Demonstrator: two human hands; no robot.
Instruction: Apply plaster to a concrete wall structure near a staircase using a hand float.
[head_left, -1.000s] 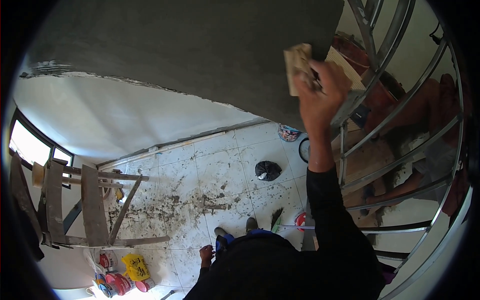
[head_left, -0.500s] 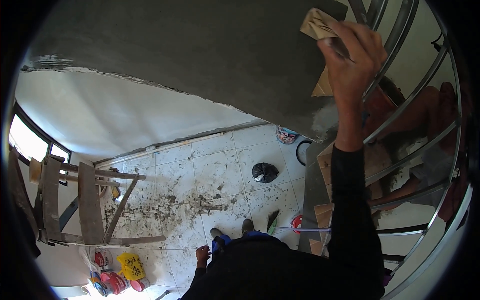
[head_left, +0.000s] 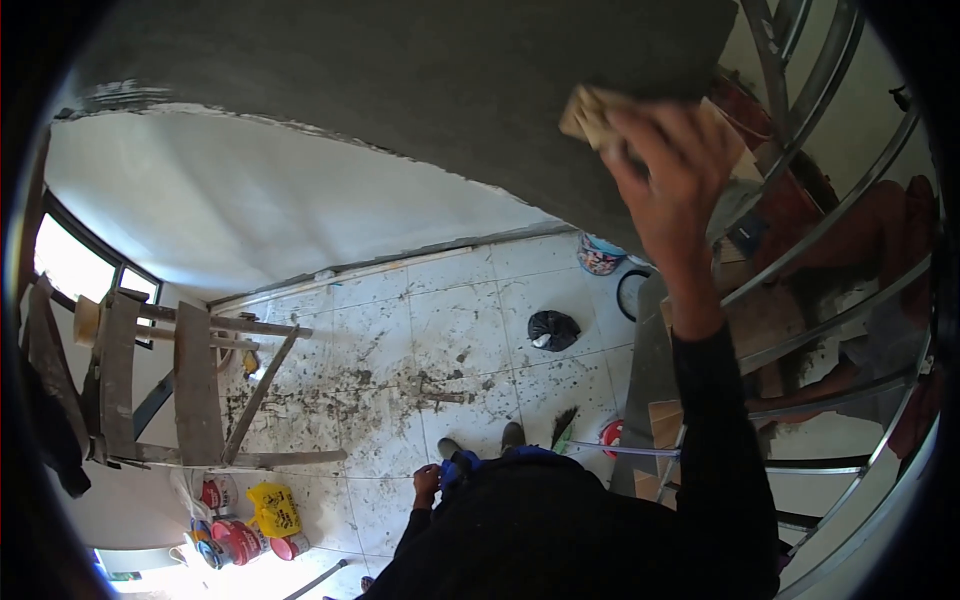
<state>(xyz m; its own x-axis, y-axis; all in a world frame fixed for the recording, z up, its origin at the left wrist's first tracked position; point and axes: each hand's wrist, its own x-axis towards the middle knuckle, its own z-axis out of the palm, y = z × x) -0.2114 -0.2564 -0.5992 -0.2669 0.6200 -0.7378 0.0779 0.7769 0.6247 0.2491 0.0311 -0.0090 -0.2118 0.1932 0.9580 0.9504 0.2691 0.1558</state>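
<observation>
Up at the right, my right hand (head_left: 680,175) is closed on a tan sponge (head_left: 592,118), a creased block slightly blurred by motion. It is held at the grey plastered surface (head_left: 400,70) that runs across the top; I cannot tell if it touches. The plaster's lower edge is ragged above a white wall (head_left: 290,195). My left hand (head_left: 427,484) hangs low near my left hip, fingers curled, with nothing visible in it.
Curved metal railings (head_left: 835,225) stand close on my right, with another person's bare limbs (head_left: 850,230) behind them. On the splattered tile floor (head_left: 470,300) lies a black bag (head_left: 553,330). A wooden trestle (head_left: 195,390) and paint buckets (head_left: 238,541) are at left.
My right hand and the sponge have moved down and a little left along the plaster. The view has shifted slightly; my left hand stays low by my side.
</observation>
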